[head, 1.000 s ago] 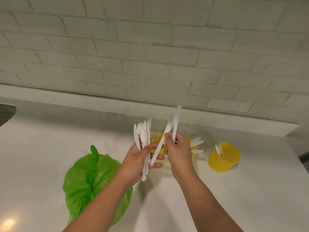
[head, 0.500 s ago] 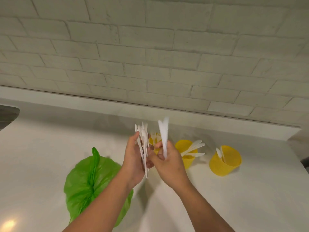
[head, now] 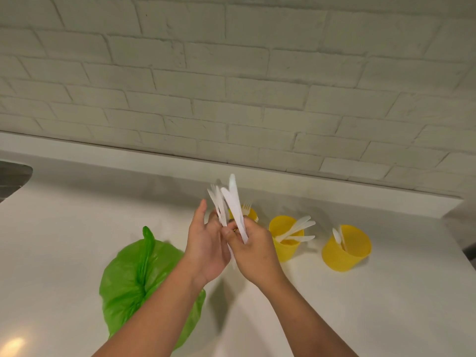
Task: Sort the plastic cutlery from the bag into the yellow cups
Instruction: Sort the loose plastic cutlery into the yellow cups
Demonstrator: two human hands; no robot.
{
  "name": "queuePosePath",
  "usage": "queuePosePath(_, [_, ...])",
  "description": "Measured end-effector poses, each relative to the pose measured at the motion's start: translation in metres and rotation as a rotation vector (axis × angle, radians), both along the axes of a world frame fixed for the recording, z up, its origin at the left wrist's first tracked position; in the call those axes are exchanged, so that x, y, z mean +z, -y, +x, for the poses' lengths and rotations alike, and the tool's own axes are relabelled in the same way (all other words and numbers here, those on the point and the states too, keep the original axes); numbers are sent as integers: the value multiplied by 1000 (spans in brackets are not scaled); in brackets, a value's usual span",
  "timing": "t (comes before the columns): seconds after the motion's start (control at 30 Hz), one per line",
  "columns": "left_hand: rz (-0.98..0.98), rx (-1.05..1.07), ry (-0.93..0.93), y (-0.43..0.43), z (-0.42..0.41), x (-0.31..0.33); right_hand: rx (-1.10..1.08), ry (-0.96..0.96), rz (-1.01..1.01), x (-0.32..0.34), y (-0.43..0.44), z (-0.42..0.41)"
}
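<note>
Left hand [head: 206, 243] has a loose grip round the bundle of cutlery [head: 217, 202] above the counter [head: 360, 305]; right hand [head: 255, 249] pinches what look like two knives [head: 233, 197] out of it. I'd pull straight up to avoid snags, then drop them in the middle yellow cup [head: 286, 249].

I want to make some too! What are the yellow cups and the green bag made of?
Yellow cups: probably stiff plastic, matte; they keep their round shape. Green bag: thin, slightly shiny plastic film; it lies crumpled with a twisted neck.
</note>
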State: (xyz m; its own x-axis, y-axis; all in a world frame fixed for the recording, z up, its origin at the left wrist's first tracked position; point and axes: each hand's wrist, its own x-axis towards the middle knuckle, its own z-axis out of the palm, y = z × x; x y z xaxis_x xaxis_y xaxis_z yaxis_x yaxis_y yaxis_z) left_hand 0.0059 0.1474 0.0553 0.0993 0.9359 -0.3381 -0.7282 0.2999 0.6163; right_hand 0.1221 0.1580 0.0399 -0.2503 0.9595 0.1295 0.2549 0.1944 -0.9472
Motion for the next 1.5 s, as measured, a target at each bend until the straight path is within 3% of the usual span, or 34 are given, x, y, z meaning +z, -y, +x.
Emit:
queuePosePath(0.07, [2,-9,-31,-1,2,2,-21,-82,5,-2,6,0])
queuePosePath(0.23, [-39,65,-349,-6,5,-12,-186,-266,116,3,16,5])
queuePosePath(0.37, [26,-3,-432,-1,4,-13,-327,-244,13,4,0,22])
queuePosePath(0.47, [75,-57,-442,2,6,-12,-368,-243,-105,-1,-14,30])
queuePosePath(0.6, [118,-50,-365,5,10,-8,-290,-422,-309,4,-18,32])
queuePosePath(0.8, [121,-63,-269,6,8,-10,-192,-515,-392,14,-16,20])
queuePosePath(1.0, [122,-15,-332,7,9,-7,-126,-501,-467,17,-19,18])
queuePosePath(1.1, [110,20,-414,6,11,-6,-209,-479,-412,19,-16,19])
queuePosePath(1.33, [153,26,-527,6,16,-8,-223,-249,-277,15,-11,20])
queuePosePath(1.5, [242,3,-635,7,19,-1,-254,-385,-318,21,-4,17])
